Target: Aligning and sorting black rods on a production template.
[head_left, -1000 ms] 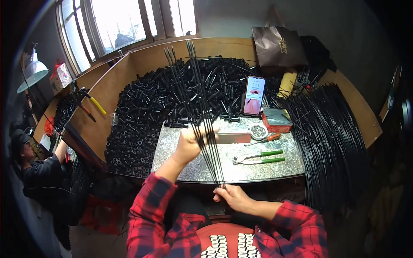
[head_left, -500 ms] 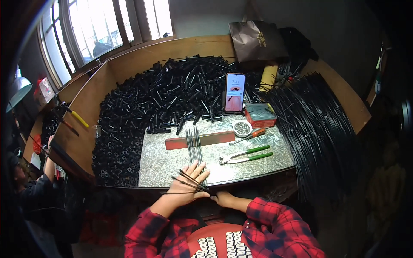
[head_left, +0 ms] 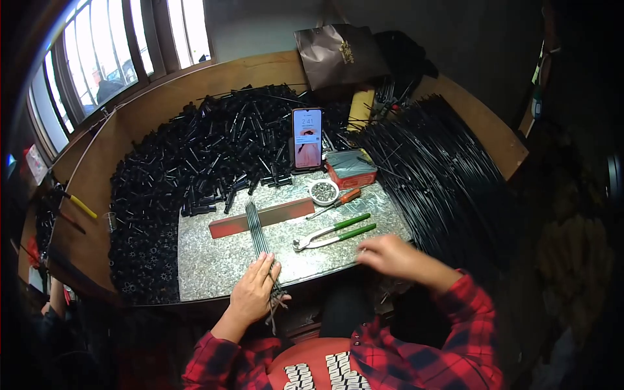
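My left hand (head_left: 253, 292) lies over a bundle of thin metal rods (head_left: 255, 224) at the worktop's front edge, fingers pressed together around it. The rods' far ends rest across a flat reddish bar (head_left: 224, 227); dark, frayed-looking ends stick out below my hand. My right hand (head_left: 388, 255) is off the rods, over the front right edge, with bent fingers smeared by motion; whether it holds anything is not visible. Closest to it are green-handled pincers (head_left: 338, 234), lying on the speckled worktop (head_left: 201, 276).
Behind stand a lit phone (head_left: 307, 140), a white bowl of small metal pieces (head_left: 324, 192), a screwdriver (head_left: 344, 199) and a red box (head_left: 351, 179). Black tubular parts (head_left: 221, 140) heap at back left; long black rods (head_left: 442, 169) pile right. Wooden walls (head_left: 81, 218) bound the bench.
My right hand has left the rod ends and moved right, near the pincers. The rods, spread before, now lie in a tight bundle under my left hand. The view has shifted right.
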{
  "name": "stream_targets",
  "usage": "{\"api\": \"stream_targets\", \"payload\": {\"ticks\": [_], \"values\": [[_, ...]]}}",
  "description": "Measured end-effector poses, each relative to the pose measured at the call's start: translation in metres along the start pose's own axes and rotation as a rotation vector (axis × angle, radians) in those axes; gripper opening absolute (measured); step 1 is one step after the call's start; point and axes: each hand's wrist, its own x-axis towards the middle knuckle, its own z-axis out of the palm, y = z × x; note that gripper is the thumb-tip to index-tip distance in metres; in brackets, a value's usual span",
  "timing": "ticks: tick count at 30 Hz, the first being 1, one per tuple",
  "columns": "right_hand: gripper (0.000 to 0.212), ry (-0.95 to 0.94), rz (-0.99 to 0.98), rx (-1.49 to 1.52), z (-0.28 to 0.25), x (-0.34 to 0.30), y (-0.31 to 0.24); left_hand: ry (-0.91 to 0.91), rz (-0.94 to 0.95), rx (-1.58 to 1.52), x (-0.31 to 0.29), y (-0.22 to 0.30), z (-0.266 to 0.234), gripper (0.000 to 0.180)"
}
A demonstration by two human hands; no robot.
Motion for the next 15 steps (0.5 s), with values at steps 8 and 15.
{"api": "stream_targets", "payload": {"ticks": [8,15], "values": [[0.014,0.655,0.369,-0.768,-0.112,-0.013,0.106,-0.100,-0.023,0.048,0.011,0.001,-0.002,0.071],[0.011,0.740,0.489,-0.892,-0.139,-0.013,0.135,-0.141,-0.006,0.092,0.002,0.000,-0.007,0.072]]}}
